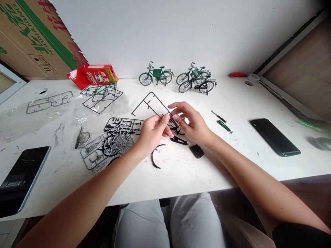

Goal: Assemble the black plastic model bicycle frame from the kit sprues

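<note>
A thin dark plastic sprue frame (160, 102) is raised above the desk between my two hands. My left hand (151, 132) pinches its near part between thumb and fingers. Thumb and bent fingers of my right hand (192, 122) close on the same frame from the right; the exact grip spot is partly hidden. Under and left of my left hand lie dark and grey sprues with small wheels (120, 143). A curved black strip (153, 157), a black flat part (179, 140) and a small black block (197, 151) rest near my hands.
Assembled model bicycles, one green (156, 74) and one black (198, 84) among them, stand at the back. A red box (99, 74) and clear plastic bags lie left. Phones (275, 137) flank both sides. Green-handled tweezers-like tool (223, 125) lies right.
</note>
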`<state>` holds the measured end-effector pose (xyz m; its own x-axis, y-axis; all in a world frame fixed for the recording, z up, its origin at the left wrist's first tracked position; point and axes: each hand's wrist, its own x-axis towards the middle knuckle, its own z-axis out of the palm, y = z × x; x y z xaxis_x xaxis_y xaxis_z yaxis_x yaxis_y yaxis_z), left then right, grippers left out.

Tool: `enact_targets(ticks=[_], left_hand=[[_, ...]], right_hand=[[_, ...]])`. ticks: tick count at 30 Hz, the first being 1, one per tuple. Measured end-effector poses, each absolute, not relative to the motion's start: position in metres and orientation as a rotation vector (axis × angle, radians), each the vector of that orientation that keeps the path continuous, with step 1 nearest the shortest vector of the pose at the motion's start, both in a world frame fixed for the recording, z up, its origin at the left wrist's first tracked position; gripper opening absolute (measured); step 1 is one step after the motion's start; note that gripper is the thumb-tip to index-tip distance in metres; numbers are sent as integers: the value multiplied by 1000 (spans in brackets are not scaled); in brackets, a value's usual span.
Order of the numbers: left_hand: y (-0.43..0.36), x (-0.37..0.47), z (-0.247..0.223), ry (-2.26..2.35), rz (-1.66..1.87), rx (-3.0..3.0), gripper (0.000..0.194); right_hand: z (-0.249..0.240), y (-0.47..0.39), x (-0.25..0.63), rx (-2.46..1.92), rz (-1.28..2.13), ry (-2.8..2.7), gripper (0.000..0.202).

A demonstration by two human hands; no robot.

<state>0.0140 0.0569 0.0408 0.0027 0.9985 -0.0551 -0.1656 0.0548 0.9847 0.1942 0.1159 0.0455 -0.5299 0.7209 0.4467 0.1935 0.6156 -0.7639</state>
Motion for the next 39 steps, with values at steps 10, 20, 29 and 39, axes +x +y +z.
enact_targets(ticks=[10, 20, 29, 39], left_hand=[[58, 12, 42, 1155, 1319, 1008, 37], [61, 5, 47, 1187, 1543, 931, 39], [62, 4, 47, 1162, 1596, 898, 36], [59, 5, 48, 1150, 1589, 934, 42]], right_hand=[[49, 119, 196, -648, 705, -2070, 22], [52, 117, 199, -632, 805, -2065, 39], [57, 113, 195, -661, 812, -2082, 40], [48, 115, 194, -730, 848, -2024, 23]])
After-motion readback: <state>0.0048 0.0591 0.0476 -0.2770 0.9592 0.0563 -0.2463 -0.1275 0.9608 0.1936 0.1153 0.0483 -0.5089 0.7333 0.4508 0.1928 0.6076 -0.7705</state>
